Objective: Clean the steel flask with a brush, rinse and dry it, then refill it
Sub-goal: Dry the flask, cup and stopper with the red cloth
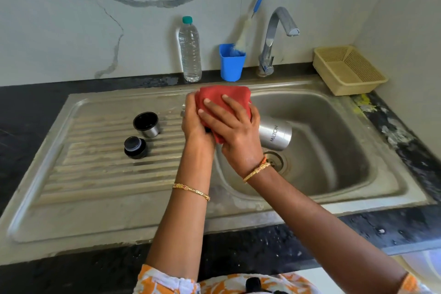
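Drying stage. The steel flask [275, 133] lay tilted over the sink [338, 126], its long axis running from the covered end at upper left to the bare end at lower right. The right hand [235, 130] pressed the red cloth [222, 98] around it; the left hand [194, 119] clasped the covered end. The bare end, nearer the right hand, probably remained to be wiped.

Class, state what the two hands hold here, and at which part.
Both hands, left hand and right hand, grip the steel flask through a red cloth wrapped around its upper end; its base sticks out bare.
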A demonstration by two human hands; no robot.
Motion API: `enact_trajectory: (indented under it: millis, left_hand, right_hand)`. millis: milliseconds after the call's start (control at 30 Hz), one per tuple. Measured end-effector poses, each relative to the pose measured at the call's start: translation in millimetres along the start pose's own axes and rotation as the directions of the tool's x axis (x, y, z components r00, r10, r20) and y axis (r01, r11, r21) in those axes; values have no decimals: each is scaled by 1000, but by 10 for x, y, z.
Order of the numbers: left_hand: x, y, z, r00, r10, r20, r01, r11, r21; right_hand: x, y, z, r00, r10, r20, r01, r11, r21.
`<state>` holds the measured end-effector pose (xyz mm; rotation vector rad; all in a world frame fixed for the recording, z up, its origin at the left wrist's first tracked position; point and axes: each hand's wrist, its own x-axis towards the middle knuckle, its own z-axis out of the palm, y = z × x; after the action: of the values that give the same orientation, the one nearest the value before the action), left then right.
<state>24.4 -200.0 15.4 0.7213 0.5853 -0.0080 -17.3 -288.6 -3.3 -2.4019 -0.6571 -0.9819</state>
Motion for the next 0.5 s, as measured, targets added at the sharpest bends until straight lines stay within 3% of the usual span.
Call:
enact_trajectory:
  millis: [167, 367, 433, 500]
  left_hand:
    - [17, 120, 5, 997, -23, -67, 19, 998, -53]
    - [-29, 58, 3, 994, -62, -90, 55, 996, -69]
    - [3, -37, 46, 995, -56, -82, 54, 998, -22]
    - [1, -102, 92, 995, -76, -59, 76, 997, 1]
  right_hand:
    - [-465, 484, -127, 984, -172, -34, 165, 973, -162]
    - [-507, 931, -181, 983, 112, -147, -128, 986, -102]
    - [-341, 788, -93, 984, 126, -123, -134, 989, -56]
    - [-211, 541, 14, 997, 38, -72, -40, 999, -19]
